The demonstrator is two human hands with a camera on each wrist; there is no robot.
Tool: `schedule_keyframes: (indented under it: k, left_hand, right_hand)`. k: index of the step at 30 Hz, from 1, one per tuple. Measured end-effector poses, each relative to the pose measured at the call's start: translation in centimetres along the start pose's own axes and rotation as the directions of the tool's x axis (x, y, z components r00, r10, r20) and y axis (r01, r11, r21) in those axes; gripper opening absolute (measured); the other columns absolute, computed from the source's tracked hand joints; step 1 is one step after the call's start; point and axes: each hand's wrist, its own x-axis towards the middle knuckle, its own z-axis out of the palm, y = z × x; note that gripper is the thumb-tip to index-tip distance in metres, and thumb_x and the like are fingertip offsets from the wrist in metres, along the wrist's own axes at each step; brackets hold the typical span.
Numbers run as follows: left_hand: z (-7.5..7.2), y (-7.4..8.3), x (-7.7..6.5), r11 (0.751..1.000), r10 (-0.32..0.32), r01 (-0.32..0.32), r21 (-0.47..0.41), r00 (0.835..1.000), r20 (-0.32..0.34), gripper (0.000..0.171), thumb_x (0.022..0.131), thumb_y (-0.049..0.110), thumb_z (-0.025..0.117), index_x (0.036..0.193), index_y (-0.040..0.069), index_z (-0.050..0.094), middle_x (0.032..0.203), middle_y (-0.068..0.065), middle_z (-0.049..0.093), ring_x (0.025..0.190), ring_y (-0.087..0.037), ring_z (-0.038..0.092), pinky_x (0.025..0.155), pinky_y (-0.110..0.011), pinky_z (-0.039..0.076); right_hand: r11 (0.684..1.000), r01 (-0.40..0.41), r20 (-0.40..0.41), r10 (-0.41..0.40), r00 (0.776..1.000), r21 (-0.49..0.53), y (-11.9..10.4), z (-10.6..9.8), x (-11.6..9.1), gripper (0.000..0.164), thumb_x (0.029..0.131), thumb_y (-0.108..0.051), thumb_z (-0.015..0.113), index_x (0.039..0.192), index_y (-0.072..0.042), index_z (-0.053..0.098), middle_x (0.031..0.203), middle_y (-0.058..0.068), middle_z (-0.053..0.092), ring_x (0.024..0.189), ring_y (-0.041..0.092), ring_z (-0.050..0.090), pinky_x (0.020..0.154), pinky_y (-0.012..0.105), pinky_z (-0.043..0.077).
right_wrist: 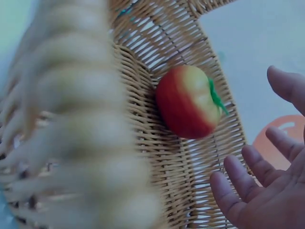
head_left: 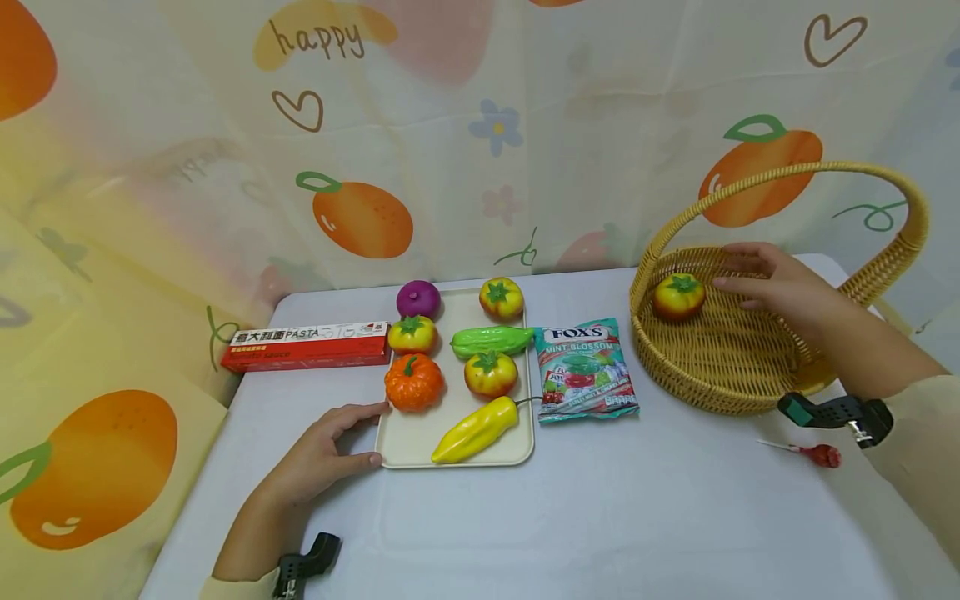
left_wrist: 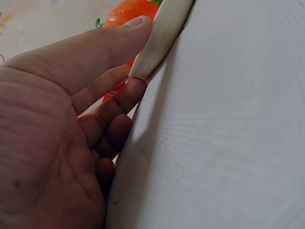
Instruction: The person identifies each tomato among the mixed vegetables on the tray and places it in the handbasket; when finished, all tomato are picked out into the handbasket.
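My right hand (head_left: 780, 287) is inside the wicker basket (head_left: 720, 392), fingers spread and holding nothing. Just left of its fingertips, on the basket floor, sits a red-and-yellow tomato-like fruit (head_left: 678, 297) with a green calyx. The right wrist view shows a gap between this fruit (right_wrist: 188, 102) and the hand (right_wrist: 267, 186). My left hand (head_left: 322, 454) touches the left edge of a cream tray (head_left: 405, 446). Its thumb (left_wrist: 136, 36) lies against the rim in the left wrist view. The tray bears an orange pumpkin (head_left: 414, 383), a yellow pepper (head_left: 474, 432) and several other pieces.
Left of the tray lies a red pasta box (head_left: 307, 346). A green candy bag (head_left: 585, 371) lies between tray and basket, close to the tray's right edge. A lollipop (head_left: 813, 453) rests in front of the basket, whose tall handle (head_left: 795, 171) arches over it.
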Motion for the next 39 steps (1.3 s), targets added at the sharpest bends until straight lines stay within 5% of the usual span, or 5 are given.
schedule_keyframes:
  k: [10, 18, 22, 26, 39]
  left_hand:
    - [0.1, -0.2, -0.2, 1.0, 0.004, -0.004, -0.005, 1.0, 0.002, 0.071, 0.083, 0.017, 0.093, 0.148, 0.018, 0.064, 0.15, -0.006, 0.061, 0.144, -0.038, 0.047, 0.12, -0.068, 0.034]
    - [0.1, 0.0, -0.2, 1.0, 0.017, -0.017, -0.008, 1.0, 0.006, 0.07, 0.084, 0.015, 0.092, 0.148, 0.018, 0.064, 0.149, -0.006, 0.061, 0.143, -0.037, 0.048, 0.12, -0.068, 0.034]
    - [0.1, -0.1, -0.1, 1.0, 0.025, -0.025, -0.009, 1.0, 0.009, 0.069, 0.085, 0.015, 0.092, 0.148, 0.018, 0.064, 0.148, -0.006, 0.062, 0.143, -0.037, 0.049, 0.119, -0.067, 0.035]
    - [0.1, -0.2, -0.1, 1.0, 0.024, -0.024, -0.007, 1.0, 0.007, 0.069, 0.085, 0.016, 0.092, 0.148, 0.019, 0.065, 0.149, -0.005, 0.061, 0.143, -0.037, 0.048, 0.12, -0.068, 0.034]
    - [-0.1, -0.2, -0.1, 1.0, 0.007, -0.007, -0.012, 1.0, 0.01, 0.069, 0.086, 0.018, 0.092, 0.149, 0.022, 0.064, 0.149, -0.004, 0.061, 0.144, -0.036, 0.046, 0.12, -0.069, 0.033]
  right_hand:
    - [1.0, 0.017, 0.025, -0.018, 1.0, 0.009, 0.0, 0.0, -1.5, 0.091, 0.107, -0.048, 0.063, 0.173, -0.015, 0.01, 0.172, 0.024, 0.02, 0.134, 0.027, 0.045, 0.091, 0.017, 0.052]
    - [0.999, 0.05, 0.027, -0.05, 0.998, -0.01, -0.8, 1.3, -3.0, 0.088, 0.106, -0.046, 0.066, 0.171, -0.013, 0.017, 0.172, 0.021, 0.022, 0.149, 0.046, 0.032, 0.118, 0.072, 0.031]
    - [0.996, 0.075, -0.007, -0.076, 0.997, -0.039, -1.2, 2.1, -3.8, 0.08, 0.106, -0.045, 0.067, 0.168, -0.014, 0.027, 0.168, 0.014, 0.033, 0.14, 0.028, 0.043, 0.115, 0.043, 0.044]
    - [0.993, 0.106, -0.017, -0.107, 0.994, -0.045, -1.3, 2.7, -4.6, 0.073, 0.106, -0.041, 0.067, 0.165, -0.013, 0.033, 0.163, 0.01, 0.039, 0.124, 0.01, 0.05, 0.091, 0.009, 0.045]
    - [0.981, 0.186, 0.003, -0.186, 0.983, 0.048, -2.3, 5.0, -6.6, 0.057, 0.107, -0.025, 0.069, 0.157, -0.012, 0.044, 0.152, 0.006, 0.048, 0.123, 0.009, 0.054, 0.091, 0.011, 0.05]
